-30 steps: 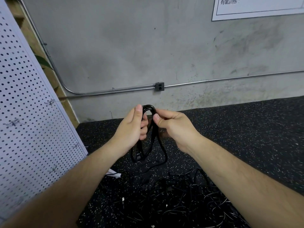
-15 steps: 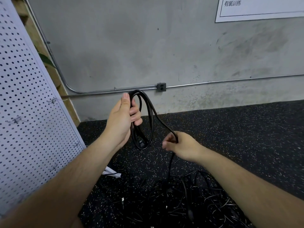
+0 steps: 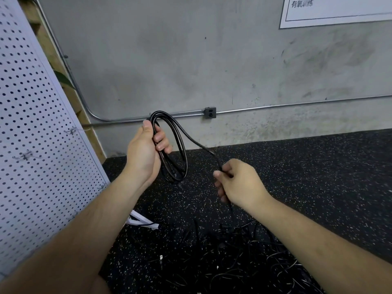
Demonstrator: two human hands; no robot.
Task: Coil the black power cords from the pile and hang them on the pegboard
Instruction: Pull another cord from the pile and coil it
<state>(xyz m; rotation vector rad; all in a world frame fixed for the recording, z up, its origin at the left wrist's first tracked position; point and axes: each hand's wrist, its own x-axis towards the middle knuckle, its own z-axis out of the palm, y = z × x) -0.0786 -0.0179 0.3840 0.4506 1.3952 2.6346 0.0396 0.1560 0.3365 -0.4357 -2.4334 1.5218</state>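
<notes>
The black power cord (image 3: 183,154) hung in several loops from the left hand (image 3: 144,153), which gripped the coil's top. Its free run slanted down to the right hand (image 3: 239,181), pinched there, then dropped to the pile (image 3: 233,257) on the near floor (image 3: 307,177). Coiling seemed partway done: the next move likely called for another loop, then a hook (image 3: 25,155) on the left pegboard (image 3: 31,115).

Rear wall (image 3: 191,60): bare grey concrete, scuffed and stained, paler and mottled near its base. A metal conduit (image 3: 297,104) runs along it to a small grey outlet box (image 3: 210,112), continues left, then bends upward. White printed sign (image 3: 339,11) at upper right, cut off by the frame. Wooden upright (image 3: 49,47) and a green leaf (image 3: 63,80) at left. Floor (image 3: 318,166): black rubber with white flecks.
</notes>
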